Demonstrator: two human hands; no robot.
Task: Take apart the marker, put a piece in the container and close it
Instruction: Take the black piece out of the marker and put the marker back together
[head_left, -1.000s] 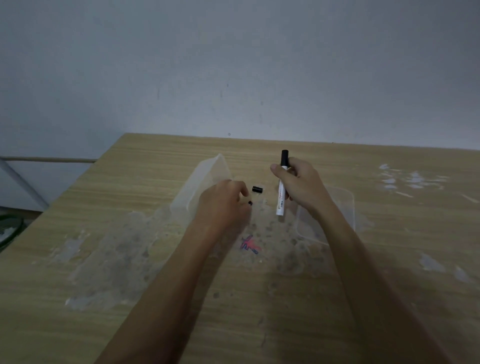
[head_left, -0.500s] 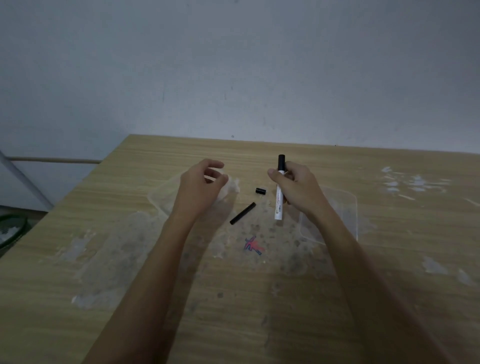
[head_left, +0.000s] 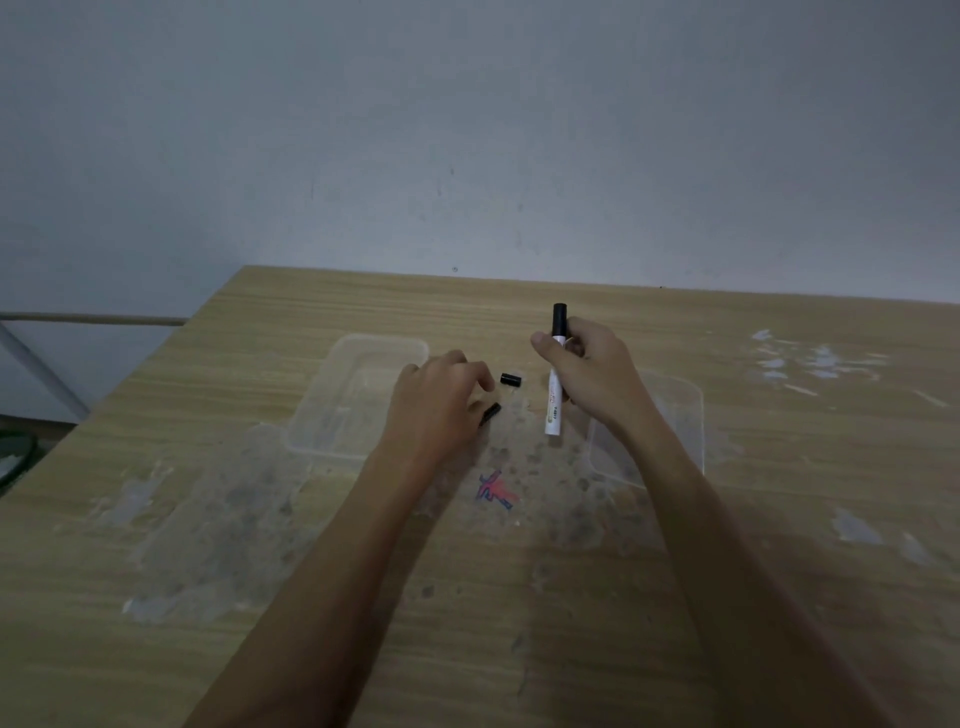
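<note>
Just right of the clear shallow plastic container (head_left: 358, 395), the left hand (head_left: 436, 410) curls loosely over the thin black marker insert (head_left: 490, 414), seemingly to lift it in, while the right hand (head_left: 587, 374) clamps the white marker barrel (head_left: 555, 400) upright, clear of the work.

We see the white marker body (head_left: 555, 400) with its black end held nearly upright above the table, a short black cap (head_left: 511, 379) lying just left of it, a thin black rod (head_left: 490, 414) half hidden, the clear container (head_left: 358, 395) standing open at left, and its clear lid (head_left: 670, 415) at right.
</note>
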